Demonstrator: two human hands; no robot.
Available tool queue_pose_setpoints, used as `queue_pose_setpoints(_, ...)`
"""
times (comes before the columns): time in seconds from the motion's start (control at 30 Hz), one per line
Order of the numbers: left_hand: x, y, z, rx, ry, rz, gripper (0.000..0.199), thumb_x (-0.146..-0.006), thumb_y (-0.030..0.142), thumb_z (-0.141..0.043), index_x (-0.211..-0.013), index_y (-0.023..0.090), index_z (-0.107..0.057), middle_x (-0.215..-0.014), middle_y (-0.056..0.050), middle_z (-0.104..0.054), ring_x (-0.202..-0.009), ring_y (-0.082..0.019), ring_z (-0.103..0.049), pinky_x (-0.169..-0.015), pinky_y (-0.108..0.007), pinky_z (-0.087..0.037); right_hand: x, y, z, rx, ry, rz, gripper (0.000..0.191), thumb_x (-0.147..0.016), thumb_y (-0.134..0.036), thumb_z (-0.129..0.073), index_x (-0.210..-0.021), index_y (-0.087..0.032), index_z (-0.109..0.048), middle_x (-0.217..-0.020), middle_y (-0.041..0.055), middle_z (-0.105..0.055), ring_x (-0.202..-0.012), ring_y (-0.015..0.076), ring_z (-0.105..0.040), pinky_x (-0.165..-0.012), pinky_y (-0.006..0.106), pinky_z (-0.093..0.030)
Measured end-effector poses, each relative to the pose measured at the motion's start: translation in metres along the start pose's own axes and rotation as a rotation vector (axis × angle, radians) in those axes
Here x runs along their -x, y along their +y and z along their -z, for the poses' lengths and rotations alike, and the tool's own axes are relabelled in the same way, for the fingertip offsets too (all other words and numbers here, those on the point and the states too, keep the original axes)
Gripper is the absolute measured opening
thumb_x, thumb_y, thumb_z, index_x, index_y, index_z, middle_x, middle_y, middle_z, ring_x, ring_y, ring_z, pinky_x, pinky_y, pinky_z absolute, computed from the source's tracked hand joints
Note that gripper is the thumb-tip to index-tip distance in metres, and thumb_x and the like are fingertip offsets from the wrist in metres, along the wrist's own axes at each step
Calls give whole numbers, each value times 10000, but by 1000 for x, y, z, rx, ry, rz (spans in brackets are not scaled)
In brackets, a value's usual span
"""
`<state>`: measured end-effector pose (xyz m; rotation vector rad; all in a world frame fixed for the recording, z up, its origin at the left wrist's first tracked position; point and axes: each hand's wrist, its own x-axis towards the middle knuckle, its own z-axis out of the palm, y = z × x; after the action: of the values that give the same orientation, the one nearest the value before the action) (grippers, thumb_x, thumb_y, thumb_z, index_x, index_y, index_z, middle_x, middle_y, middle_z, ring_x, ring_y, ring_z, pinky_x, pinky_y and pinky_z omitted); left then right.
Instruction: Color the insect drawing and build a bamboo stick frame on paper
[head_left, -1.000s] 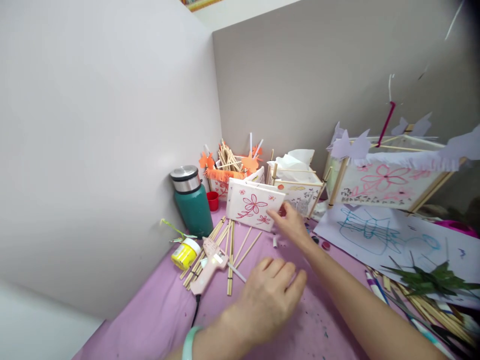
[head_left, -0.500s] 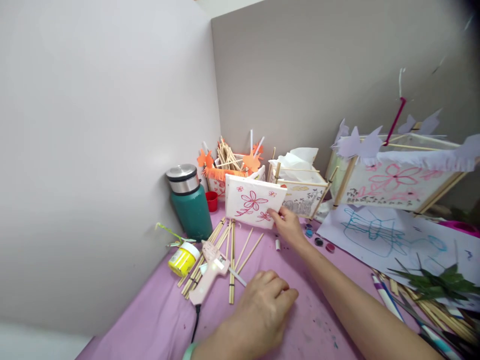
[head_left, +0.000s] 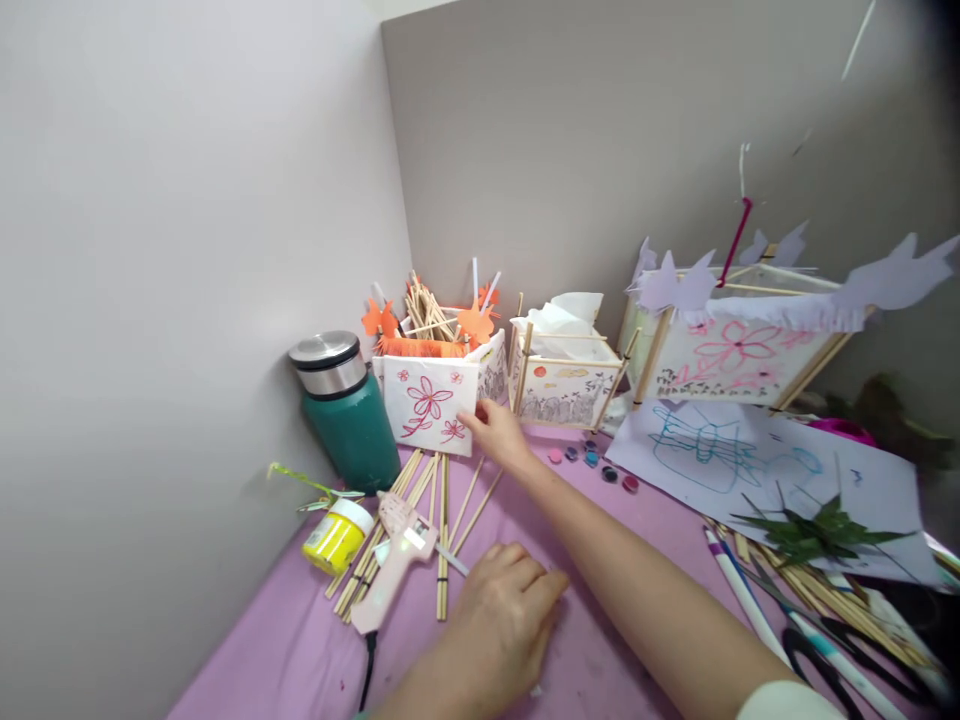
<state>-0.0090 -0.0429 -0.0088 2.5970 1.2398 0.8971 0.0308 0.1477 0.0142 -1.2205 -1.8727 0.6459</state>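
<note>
A white panel with red-pink flowers stands upright in front of the orange-trimmed box. My right hand pinches its right edge between thumb and fingers. My left hand rests low over the pink-purple cloth, its fingers curled and the fingertips turned away, so whether anything is in them is hidden. Just left of it lies a pale pink glue gun on top of bamboo sticks. Behind the panel, more sticks rise out of the box with orange paper trim.
Left are a teal bottle and a yellow paint jar. Behind stands a stick-framed box; a larger lantern is at the right, with a drawing, leaves, scissors and small paint pots.
My right hand has moved the flower panel left, in front of the orange-trimmed box. The view has shifted, so more of the right side shows. My left hand stays curled low.
</note>
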Motion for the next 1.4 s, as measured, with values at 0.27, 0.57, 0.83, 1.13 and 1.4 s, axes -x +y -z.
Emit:
queue_pose_setpoints(0.27, -2, 1, 5, -85, 20, 67, 292, -804, 78, -467, -1025, 180, -629, -751, -63, -628, -728, -210, -557, -625, -342, -461, 21, 10, 24, 186, -27, 28, 278, -863, -406, -512, -889, -182, -675, -849, 62, -707, -751, 192, -628, -660, 275, -415)
queue_pose_setpoints(0.57, -3, -22, 35, -541, 135, 490, 218, -854, 119, -461, -937, 174, -656, -823, -85, -637, -855, -257, -553, -739, -406, -445, 80, 10, 44, 312, -271, 315, 198, -835, -193, -531, -958, -232, -681, -995, 39, -676, -896, 181, -600, -767, 269, -418)
queue_pose_setpoints(0.83, 30, -21, 80, -667, 122, 756, 230, -892, 208, -431, -913, 167, -656, -897, -97, -659, -875, -249, -587, -761, -366, -440, 116, 2, 30, 475, -454, 637, 267, -878, -89, -445, -1027, -201, -636, -1062, 74, -637, -945, 197, -526, -778, 296, -414)
queue_pose_setpoints(1.13, 68, -11, 70, -643, -54, 870, 170, -832, 221, -551, -972, 140, -603, -963, -117, -646, -925, -279, -585, -775, -382, -447, 125, 7, 35, 471, -431, 633, 226, -905, -145, -440, -1020, -178, -632, -1093, 95, -609, -976, 204, -512, -832, 328, -392)
queue_pose_setpoints(1.4, 84, -18, 88, -528, 158, 798, 204, -853, 356, -564, -941, 177, -607, -971, -80, -618, -922, -247, -584, -797, -349, -452, 126, 6, 33, 496, -447, 624, 222, -902, -143, -449, -1033, -175, -626, -1057, 90, -619, -967, 201, -508, -828, 322, -391)
